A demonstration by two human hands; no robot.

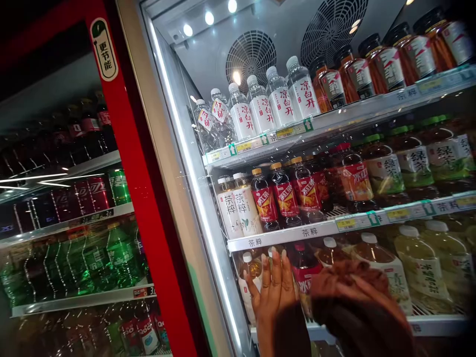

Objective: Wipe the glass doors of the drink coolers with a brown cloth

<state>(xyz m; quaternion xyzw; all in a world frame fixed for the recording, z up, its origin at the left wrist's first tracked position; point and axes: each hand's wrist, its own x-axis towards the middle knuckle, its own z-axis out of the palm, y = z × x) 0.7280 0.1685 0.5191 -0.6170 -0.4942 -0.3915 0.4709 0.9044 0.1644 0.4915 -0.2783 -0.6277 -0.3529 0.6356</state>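
My left hand [275, 297] is raised at the lower middle, its back toward me and its fingers stretched upward. It is in front of the lower shelf of a lit drinks cooler, over pale-labelled bottles; whether it touches glass I cannot tell. Just right of it is a bottle with a red label [305, 278]. My right hand [381, 295] is at the lower right, dim and blurred beside bunched brown cloth [347, 277]. Its fingers are not clear, nor whether it holds anything. Behind it stands a large bottle with a pale label [397, 282].
Red-labelled tea bottles [288, 193] line the middle shelf [275, 239], with green-capped bottles [414, 153] to the right. Clear water bottles [260, 106] stand above. A red-framed cooler [137, 198] holding more drinks is at the left, beyond a bright light strip [193, 188].
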